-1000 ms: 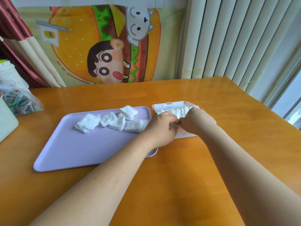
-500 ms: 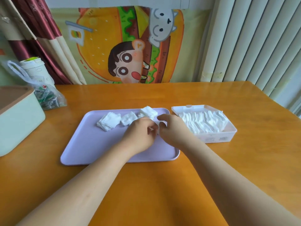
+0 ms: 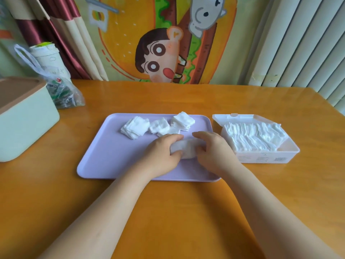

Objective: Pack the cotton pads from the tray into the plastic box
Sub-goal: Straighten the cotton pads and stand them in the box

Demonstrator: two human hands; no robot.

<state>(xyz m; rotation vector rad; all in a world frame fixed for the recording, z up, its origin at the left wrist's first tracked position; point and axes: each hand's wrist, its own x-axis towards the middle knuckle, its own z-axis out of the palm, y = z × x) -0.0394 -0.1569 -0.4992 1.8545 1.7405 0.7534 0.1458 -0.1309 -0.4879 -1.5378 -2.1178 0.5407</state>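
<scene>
Cotton pads (image 3: 135,127) in loose piles sit at 12 o'clock on the tray (image 3: 104,157). Left hand (image 3: 162,152) and right hand (image 3: 212,152) grip one stack (image 3: 183,149) by its ends, fingers curled round it; long axis 9-to-3. Plastic box (image 3: 261,157) lies at 3 o'clock, right hand nearer.

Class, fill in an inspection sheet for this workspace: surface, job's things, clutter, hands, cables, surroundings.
Surface: glossy orange wooden table.
Job's things: purple tray with loose pad piles along its far side; open plastic box to its right, partly filled with packed pads.
Clutter: green bin, plastic bag and white tub at the far left.
Hands: left hand and right hand grip a pad bundle between them, in the tray's right half.
Cables: nothing seen.
Surroundings: cartoon hanging, curtain, vertical blinds.
</scene>
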